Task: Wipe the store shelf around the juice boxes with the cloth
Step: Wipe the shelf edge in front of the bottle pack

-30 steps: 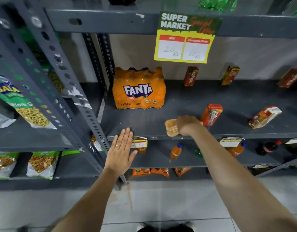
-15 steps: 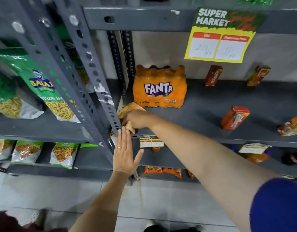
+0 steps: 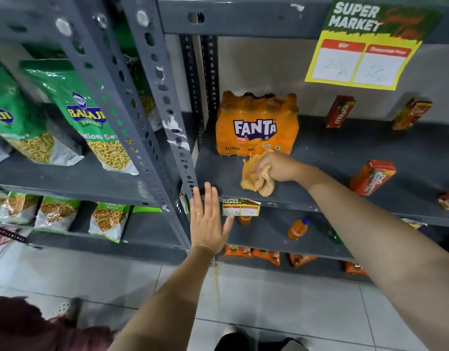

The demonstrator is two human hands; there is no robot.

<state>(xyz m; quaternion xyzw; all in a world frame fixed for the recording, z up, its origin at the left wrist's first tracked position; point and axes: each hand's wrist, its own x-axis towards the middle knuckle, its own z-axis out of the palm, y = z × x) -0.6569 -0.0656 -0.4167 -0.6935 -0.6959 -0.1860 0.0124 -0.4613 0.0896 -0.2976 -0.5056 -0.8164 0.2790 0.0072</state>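
Gripping a crumpled orange-yellow cloth (image 3: 256, 178), the right hand (image 3: 276, 165) is clenched around it and presses it onto the dark grey metal shelf (image 3: 319, 153), just in front of the orange shrink-wrapped Fanta bottle pack (image 3: 256, 122). Part of the cloth hangs below the fist near the shelf's front edge. The left hand (image 3: 208, 221) is released, flat with fingers spread, and reaches toward the shelf's front lip beside the perforated grey upright post (image 3: 165, 110); its thumb lies next to a small yellow price label (image 3: 241, 207) on that lip.

On the same shelf, well to the right of the cloth, a red juice box (image 3: 371, 176) stands tilted near the front, and two more cartons, one red juice carton (image 3: 340, 111) and one red-and-yellow juice carton (image 3: 412, 114), lean at the back wall. A large yellow "Super Market" price sign (image 3: 365, 46) hangs from the shelf above. Green snack bags (image 3: 91, 117) fill the neighbouring rack on the left.
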